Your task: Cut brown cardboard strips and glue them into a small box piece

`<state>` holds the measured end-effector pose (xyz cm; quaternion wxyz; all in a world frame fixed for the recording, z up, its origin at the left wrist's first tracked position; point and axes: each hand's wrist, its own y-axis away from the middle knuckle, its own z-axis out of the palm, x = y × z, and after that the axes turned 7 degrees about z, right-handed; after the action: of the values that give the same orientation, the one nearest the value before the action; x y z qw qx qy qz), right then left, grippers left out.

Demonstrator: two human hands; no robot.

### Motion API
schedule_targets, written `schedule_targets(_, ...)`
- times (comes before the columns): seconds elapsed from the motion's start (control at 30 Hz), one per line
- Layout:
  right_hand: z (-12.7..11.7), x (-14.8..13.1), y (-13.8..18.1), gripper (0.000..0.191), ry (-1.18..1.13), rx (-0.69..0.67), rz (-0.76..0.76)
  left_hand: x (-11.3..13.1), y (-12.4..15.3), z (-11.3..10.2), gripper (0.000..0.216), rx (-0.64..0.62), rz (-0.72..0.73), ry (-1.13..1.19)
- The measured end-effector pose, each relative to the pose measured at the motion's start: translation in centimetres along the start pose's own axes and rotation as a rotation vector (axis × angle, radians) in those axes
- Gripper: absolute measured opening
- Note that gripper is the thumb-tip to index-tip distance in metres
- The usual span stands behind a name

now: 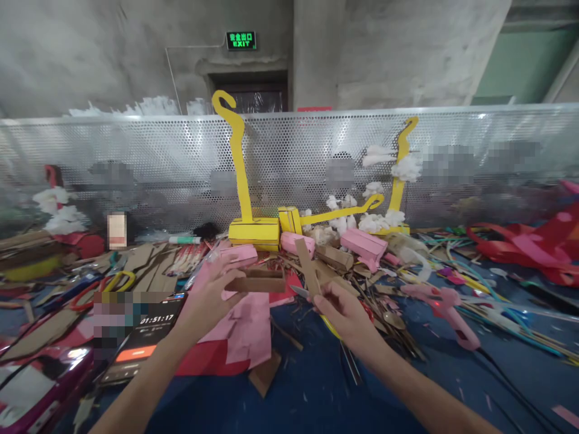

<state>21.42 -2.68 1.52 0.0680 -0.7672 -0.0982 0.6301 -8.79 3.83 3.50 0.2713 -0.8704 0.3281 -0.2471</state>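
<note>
Holding a small cardboard box by its left end in the left hand, fingers curled partway round it, above the pink paper at the middle of the table; right hand just to the right, thumb and fingers pinched close on a flat cardboard strip, which stands tilted, its top leaning left, apart from the box; pointed metal blade juts out beside the strip, cannot tell if the right hand grips it too; handling, as judged: light left grip, thin walls probably dent; pinch the strip low and firm so it won't wobble or bend; square its edge to the box wall before any contact; blade tip best aimed away from the left fingers; pink glue gun lies on the right, nozzle possibly hot, so right forearm should stay off it.
</note>
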Motion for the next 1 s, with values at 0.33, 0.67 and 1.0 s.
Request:
schedule_targets(0.33,-0.7,-0.8,-0.4,0.032,-0.461,0.096,0.104,3.6,0.7,1.8,0.024,0.009,-0.176,0.555)
schedule_targets(0.67,-1.1,-0.9,-0.3,0.025,-0.054,0.079,0.039,4.6,0.9,3.2,0.052,-0.007,-0.209,0.829)
schedule_targets(1.0,-0.5,-1.4,0.6,0.023,0.434,-0.085,-0.225,5.5,1.2,3.0,0.046,-0.173,-0.342,0.946)
